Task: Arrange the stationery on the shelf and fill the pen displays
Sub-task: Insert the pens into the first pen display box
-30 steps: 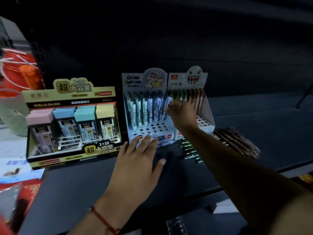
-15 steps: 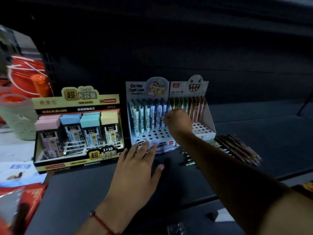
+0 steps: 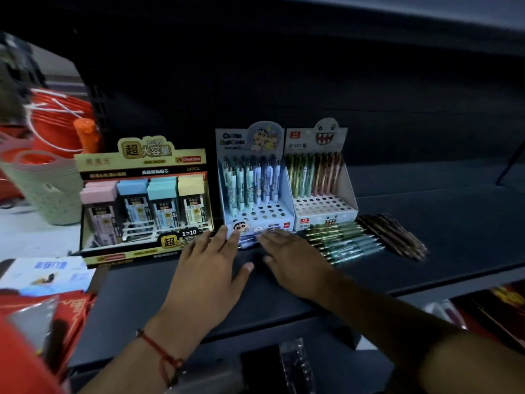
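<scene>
While both hands lie flat, left hand [image 3: 211,268] and right hand [image 3: 295,263] fingers released — cartoon pen display [image 3: 255,191] touched, shelf edge [image 3: 284,319] near.

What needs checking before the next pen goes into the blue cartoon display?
1. Free holes in the blue cartoon pen display box: front rows empty, ok.
2. Loose blue pens under the hands: mostly hidden, cannot tell.
3. Left hand: flat, fingers straight at the display's base, ok.
4. Right hand: flat, holding nothing, not ok for inserting.
5. Loose green and teal pens on the dark shelf: within reach, ok.
</scene>
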Action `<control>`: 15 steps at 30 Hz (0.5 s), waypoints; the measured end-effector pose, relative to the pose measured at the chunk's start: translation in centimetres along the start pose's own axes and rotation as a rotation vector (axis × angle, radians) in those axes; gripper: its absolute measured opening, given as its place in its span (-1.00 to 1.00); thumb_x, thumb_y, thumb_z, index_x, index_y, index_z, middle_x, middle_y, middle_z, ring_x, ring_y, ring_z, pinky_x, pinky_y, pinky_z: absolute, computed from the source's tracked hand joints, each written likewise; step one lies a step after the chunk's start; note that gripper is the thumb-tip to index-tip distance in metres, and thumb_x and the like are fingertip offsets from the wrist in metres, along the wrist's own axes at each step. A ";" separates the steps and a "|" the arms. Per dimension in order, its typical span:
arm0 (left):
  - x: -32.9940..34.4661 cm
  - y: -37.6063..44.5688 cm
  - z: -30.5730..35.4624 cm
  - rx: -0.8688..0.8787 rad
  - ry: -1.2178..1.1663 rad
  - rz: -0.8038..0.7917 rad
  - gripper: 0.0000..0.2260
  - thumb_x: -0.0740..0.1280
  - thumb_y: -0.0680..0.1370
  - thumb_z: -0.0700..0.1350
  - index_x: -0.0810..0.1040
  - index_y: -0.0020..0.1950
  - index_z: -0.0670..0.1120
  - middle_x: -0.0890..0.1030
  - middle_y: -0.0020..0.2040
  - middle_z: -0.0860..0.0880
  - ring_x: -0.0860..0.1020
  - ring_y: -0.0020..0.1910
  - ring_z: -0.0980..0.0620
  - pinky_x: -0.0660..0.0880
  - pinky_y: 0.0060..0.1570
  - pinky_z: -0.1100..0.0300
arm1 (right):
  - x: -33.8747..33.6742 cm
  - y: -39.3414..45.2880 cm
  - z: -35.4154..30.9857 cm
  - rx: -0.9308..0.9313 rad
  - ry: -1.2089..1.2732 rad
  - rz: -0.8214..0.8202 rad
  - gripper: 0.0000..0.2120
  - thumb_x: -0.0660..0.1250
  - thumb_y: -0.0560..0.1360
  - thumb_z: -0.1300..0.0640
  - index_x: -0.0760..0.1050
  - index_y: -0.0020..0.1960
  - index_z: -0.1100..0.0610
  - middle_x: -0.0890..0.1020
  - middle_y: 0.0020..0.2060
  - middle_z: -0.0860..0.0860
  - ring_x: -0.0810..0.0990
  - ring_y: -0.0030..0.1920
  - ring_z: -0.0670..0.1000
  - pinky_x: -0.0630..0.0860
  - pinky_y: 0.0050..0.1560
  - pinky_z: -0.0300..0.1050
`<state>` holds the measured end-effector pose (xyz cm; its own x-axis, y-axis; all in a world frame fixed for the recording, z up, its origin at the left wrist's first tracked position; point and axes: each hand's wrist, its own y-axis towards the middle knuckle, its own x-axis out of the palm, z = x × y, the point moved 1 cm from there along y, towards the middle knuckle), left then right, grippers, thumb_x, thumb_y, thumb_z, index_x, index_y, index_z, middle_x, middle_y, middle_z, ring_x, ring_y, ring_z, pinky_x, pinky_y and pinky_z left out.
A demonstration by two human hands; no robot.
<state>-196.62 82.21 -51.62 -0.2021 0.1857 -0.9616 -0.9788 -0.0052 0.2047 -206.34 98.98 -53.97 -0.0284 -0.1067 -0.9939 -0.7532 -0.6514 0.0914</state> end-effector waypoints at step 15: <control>-1.7 -2.1 -1.9 -0.054 -0.046 0.014 -0.38 0.02 0.61 0.27 -0.02 0.61 0.07 0.01 0.61 0.04 -0.03 0.58 -0.01 -0.05 0.52 0.06 | -2.3 4.4 -0.4 0.079 0.011 -0.193 -0.63 0.34 0.56 0.02 0.48 0.30 0.17 0.47 0.25 0.15 0.41 0.28 0.17 0.39 0.27 0.07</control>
<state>-194.33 80.06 -50.80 -0.2157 0.2298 -0.9491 -0.9764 -0.0614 0.2070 -209.35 96.09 -51.22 0.1285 0.0057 -0.9917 -0.7933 -0.5996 -0.1063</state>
